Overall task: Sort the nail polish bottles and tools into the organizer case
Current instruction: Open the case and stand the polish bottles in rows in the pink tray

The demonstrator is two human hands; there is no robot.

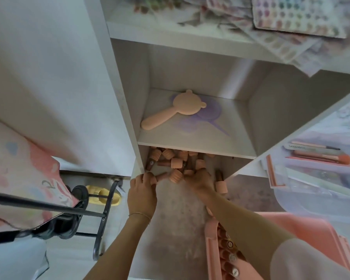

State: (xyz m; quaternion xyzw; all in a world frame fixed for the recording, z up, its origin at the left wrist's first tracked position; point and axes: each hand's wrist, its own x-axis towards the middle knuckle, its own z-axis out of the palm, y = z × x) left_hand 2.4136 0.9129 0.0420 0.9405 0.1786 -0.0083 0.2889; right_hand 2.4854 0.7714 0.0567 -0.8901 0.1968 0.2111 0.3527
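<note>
1. A pile of nail polish bottles lay on the floor of the lowest shelf opening, under the white shelf board.
2. The bottles lay on their sides, with their long axes pointing every which way and no common direction.
3. Each bottle had a ribbed peach cap and a darker brownish-pink body; finer detail was blurred.
4. One bottle lay between the hands, its long axis running left to right, with the cap toward the right hand.
5. Another bottle lay just right of the right hand, its long axis running near to far, with the cap at the near end.
6. The left hand was curled with narrow fingers at the left edge of the pile, closed on a peach cap.
7. The right hand rested on the pile with its fingers bent down; I could not tell whether it gripped anything.
8. A pink organizer case sat at the lower right, with bottles standing in rows inside, tops up.
9. On the shelf above lay a peach hand mirror, its handle pointing down-left, resting over a purple one.
10. A clear tray at the right held brushes lying left to right.
</note>
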